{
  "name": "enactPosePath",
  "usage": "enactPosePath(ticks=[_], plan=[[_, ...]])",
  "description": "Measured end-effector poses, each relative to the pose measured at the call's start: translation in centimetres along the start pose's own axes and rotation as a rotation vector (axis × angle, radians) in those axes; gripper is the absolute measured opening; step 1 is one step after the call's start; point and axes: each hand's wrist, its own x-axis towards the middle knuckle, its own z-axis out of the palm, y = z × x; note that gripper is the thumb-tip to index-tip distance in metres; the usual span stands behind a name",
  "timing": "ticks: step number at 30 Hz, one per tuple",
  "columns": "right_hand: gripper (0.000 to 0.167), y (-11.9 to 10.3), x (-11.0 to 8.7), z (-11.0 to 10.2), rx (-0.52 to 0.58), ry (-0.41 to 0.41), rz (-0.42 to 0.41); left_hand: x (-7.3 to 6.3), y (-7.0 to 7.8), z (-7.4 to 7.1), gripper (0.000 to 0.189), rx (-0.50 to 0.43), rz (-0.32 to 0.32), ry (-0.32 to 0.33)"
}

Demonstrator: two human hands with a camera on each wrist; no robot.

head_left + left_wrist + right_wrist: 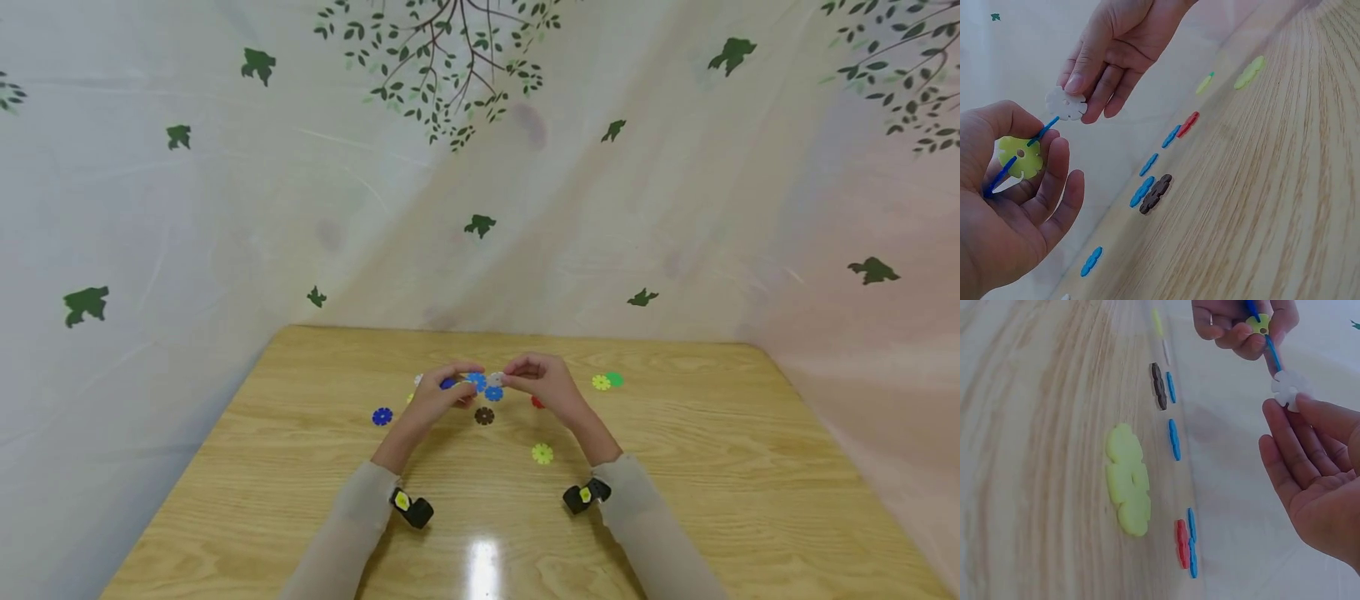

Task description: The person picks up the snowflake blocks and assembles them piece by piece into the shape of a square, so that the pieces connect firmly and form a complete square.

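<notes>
My left hand (433,397) grips a short chain of notched, flower-shaped plastic discs. In the left wrist view the chain runs from a dark blue disc (1001,176) through a yellow-green disc (1020,164) to a light blue disc (1043,130) seen edge-on. Opposite it, my right hand (549,387) pinches a white disc (1065,105) between thumb and fingers. The white disc's edge meets the light blue one, their slots at the contact. Both hands are raised over the far part of the table, fingertips facing each other. Part of the chain is hidden by the left fingers.
On the wooden table (675,500) lie a brown disc (484,416), a dark blue disc (382,416), a yellow disc (542,453), and a red disc (537,402) partly behind the right hand. Further right, a yellow disc (601,382) sits beside a green disc (615,380). A printed cloth (480,275) hangs behind.
</notes>
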Motion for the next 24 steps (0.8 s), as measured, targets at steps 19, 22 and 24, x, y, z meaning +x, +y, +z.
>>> enactPosePath(ticks=[19, 22, 24], plan=[[0.014, 0.12, 0.14, 0.26, 0.000, 0.032, -0.055, -0.14, 0.30, 0.46, 0.032, -0.008, 0.007, -0.035], [0.012, 0.17, 0.08, 0.43, 0.027, 0.067, -0.058, -0.17, 0.44, 0.63, 0.033, -0.028, 0.005, -0.042], [0.012, 0.18, -0.03, 0.60, 0.048, 0.089, -0.068, -0.19, 0.56, 0.75, 0.034, -0.044, 0.003, -0.051]])
